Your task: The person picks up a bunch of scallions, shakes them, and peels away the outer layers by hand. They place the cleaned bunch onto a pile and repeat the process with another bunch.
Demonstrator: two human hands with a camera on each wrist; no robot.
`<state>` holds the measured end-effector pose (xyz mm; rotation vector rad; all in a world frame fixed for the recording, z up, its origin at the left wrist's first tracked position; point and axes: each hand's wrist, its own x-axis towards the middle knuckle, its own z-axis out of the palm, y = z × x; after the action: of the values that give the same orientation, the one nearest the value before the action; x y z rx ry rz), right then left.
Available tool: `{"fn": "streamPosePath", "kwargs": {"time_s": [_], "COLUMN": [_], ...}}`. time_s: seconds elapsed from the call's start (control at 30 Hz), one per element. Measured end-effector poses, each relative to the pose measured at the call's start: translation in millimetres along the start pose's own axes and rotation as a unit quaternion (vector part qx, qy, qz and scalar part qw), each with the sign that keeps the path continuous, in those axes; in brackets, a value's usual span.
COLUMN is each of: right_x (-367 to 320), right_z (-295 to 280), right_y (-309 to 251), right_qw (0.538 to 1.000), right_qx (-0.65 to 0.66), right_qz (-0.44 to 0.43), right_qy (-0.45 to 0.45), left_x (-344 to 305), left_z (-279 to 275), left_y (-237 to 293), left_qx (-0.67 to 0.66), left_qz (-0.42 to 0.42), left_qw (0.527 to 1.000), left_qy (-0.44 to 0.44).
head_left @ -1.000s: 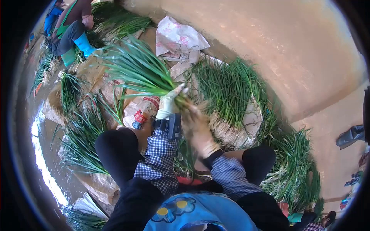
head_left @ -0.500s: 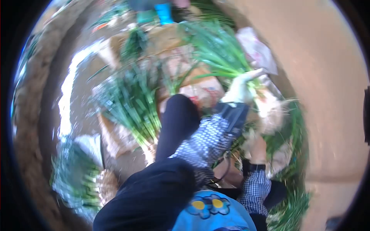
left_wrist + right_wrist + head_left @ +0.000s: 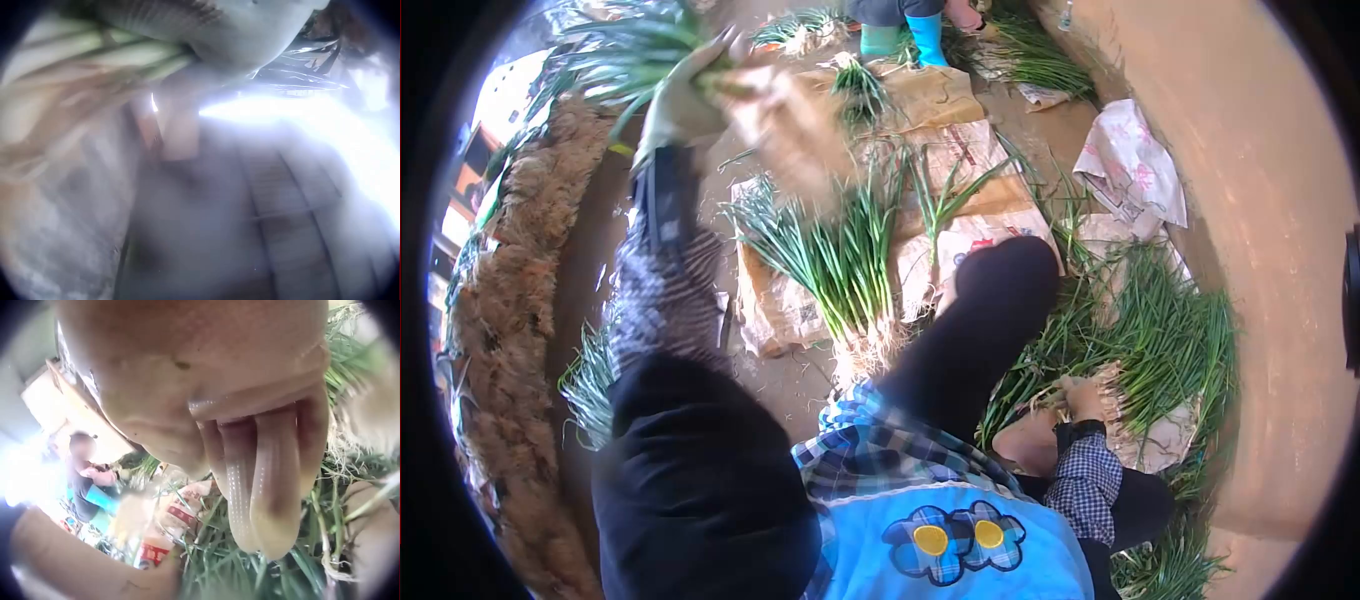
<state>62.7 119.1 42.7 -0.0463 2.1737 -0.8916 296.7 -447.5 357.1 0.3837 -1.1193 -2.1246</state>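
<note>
Held bunch: the thick bunch of long-leaved green onions [image 3: 630,62] is far left, its leaves pointing left, its fibrous roots blurred to the right
Left hand: the pale-gloved left hand [image 3: 685,105] is curled firmly round the stalks
Right hand: the translucent-gloved right hand [image 3: 1085,398] is near right, fingers hanging loosely bent, nothing seen in its hold
Slipping risk: with no tie discernible, outer stalks could slide out if the grip slackens
Snagging risk: lowered carelessly, roots could catch the long tan bank of heaped roots [image 3: 510,300]
Tangle risk: the right hand, beside the loose green onion pile [image 3: 1165,330], could drag strands askew
Printed beige sack [image 3: 775,305]: spread flat under a fan of green onions [image 3: 855,265]
Crumpled white sack with pink flowers [image 3: 1130,165]: far right, contents untellable
</note>
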Motion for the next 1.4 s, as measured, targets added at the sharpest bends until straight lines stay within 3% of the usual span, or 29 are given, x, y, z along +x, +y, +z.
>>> {"fn": "streamPosePath", "kwargs": {"time_s": [0.03, 0.1, 0.13, 0.17, 0.2, 0.23, 0.3, 0.33, 0.37, 0.4, 0.47, 0.5, 0.53, 0.57, 0.63, 0.7, 0.77, 0.8, 0.87, 0.93, 0.97, 1.03, 1.07, 1.1, 1.17, 1.27, 1.3, 1.33, 1.4], "right_x": [10.3, 38.9, 40.9, 30.6, 19.4, 19.0, 16.3, 6.9, 2.1, -1.8, 4.8, 1.9, -48.2, -26.2, -46.5, -43.8, -44.9, -45.7, -52.0, -42.0, -27.5, 12.0, 33.0, 57.7, 104.6, 145.0, 147.5, 158.4, 190.6], "right_z": [0.0, 1.8, 0.3, 0.1, 1.1, 3.9, 10.7, 7.6, 10.0, 12.4, 11.3, -8.5, -22.4, -33.7, -56.8, -81.0, -108.1, -120.7, -138.6, -153.9, -152.6, -143.3, -137.0, -121.8, -95.6, -57.0, -45.2, -31.2, 26.0], "right_y": [17.1, 48.6, 51.7, 45.2, 40.1, 48.9, 61.1, 64.5, 72.0, 79.3, 102.5, 106.8, 0.2, 69.6, 50.1, 67.8, 94.2, 103.5, 108.5, 132.3, 147.5, 154.7, 150.9, 137.6, 119.8, 93.1, 73.3, 57.4, 41.9], "right_qw": [1.000, 0.999, 0.998, 0.996, 0.988, 0.983, 0.968, 0.927, 0.910, 0.890, 0.930, 0.944, 0.965, 0.962, 0.974, 0.950, 0.943, 0.944, 0.933, 0.910, 0.927, 0.949, 0.955, 0.965, 0.973, 0.947, 0.934, 0.955, 0.972], "right_qx": [-0.009, -0.026, 0.010, -0.063, -0.133, -0.165, -0.228, -0.337, -0.376, -0.414, -0.353, -0.319, -0.166, -0.189, 0.138, 0.220, 0.220, 0.011, 0.179, 0.285, 0.251, 0.207, 0.197, 0.149, 0.075, 0.121, 0.133, 0.021, -0.053], "right_qz": [-0.007, -0.019, 0.041, 0.006, -0.028, -0.048, -0.088, -0.159, -0.175, -0.190, -0.098, -0.042, 0.184, 0.156, 0.120, 0.120, 0.110, 0.147, 0.149, 0.160, 0.154, 0.144, 0.144, 0.141, 0.136, 0.169, 0.187, 0.156, -0.051], "right_qy": [-0.005, -0.016, -0.045, -0.058, -0.071, -0.069, -0.062, -0.037, -0.022, -0.005, 0.030, 0.068, 0.083, 0.121, 0.135, 0.185, 0.226, 0.294, 0.275, 0.255, 0.231, 0.188, 0.171, 0.164, 0.172, 0.245, 0.274, 0.250, 0.221], "left_x": [-31.5, -57.5, -69.6, -88.5, -96.6, -104.7, -100.1, -98.7, -91.5, -97.4, -108.9, -114.4, -113.3, -112.2, -99.7, -77.7, -51.6, -37.3, -3.5, 28.9, 51.0, 48.6, 61.2, 59.3, 62.6, 23.0, 14.1, -0.1, -20.7], "left_z": [-9.9, -69.2, -101.3, -104.4, -117.7, -125.4, -178.7, -189.0, -255.8, -219.2, -332.4, -369.6, -291.8, -341.2, -345.9, -348.8, -351.9, -347.1, -295.4, -196.8, -145.1, 23.2, 57.3, 124.0, 175.1, 298.3, 304.9, 319.4, 339.1], "left_y": [5.9, 1.8, -1.2, -12.7, -31.1, -57.7, -127.6, -167.3, -239.9, -256.5, -372.6, -422.6, -385.9, -415.1, -407.5, -384.5, -348.2, -326.4, -287.9, -274.9, -270.3, -305.8, -340.2, -361.6, -443.2, -515.9, -554.8, -583.0, -627.8], "left_qx": [0.145, 0.148, 0.194, 0.250, 0.192, 0.203, 0.182, 0.179, 0.159, 0.201, 0.319, 0.089, 0.014, -0.038, 0.111, 0.284, 0.536, 0.656, 0.754, 0.716, 0.589, 0.628, 0.568, 0.602, 0.453, 0.525, 0.474, 0.465, 0.451], "left_qz": [0.030, 0.016, 0.001, -0.036, -0.067, -0.066, -0.180, -0.213, -0.257, -0.271, -0.425, -0.452, -0.591, -0.544, -0.511, -0.460, -0.350, -0.260, -0.068, 0.048, -0.018, 0.064, 0.032, -0.007, -0.036, 0.004, 0.000, -0.028, -0.061], "left_qw": [0.989, 0.989, 0.978, 0.963, 0.974, 0.968, 0.958, 0.954, 0.943, 0.920, 0.840, 0.866, 0.799, 0.835, 0.846, 0.829, 0.748, 0.680, 0.617, 0.689, 0.805, 0.766, 0.809, 0.758, 0.802, 0.642, 0.645, 0.615, 0.572], "left_qy": [-0.027, 0.015, 0.073, 0.090, 0.101, 0.134, 0.129, 0.112, 0.142, 0.198, 0.110, 0.194, 0.113, 0.074, 0.108, 0.144, 0.173, 0.198, 0.215, 0.101, -0.064, -0.118, -0.147, -0.250, -0.389, -0.559, -0.600, -0.636, -0.682]}}
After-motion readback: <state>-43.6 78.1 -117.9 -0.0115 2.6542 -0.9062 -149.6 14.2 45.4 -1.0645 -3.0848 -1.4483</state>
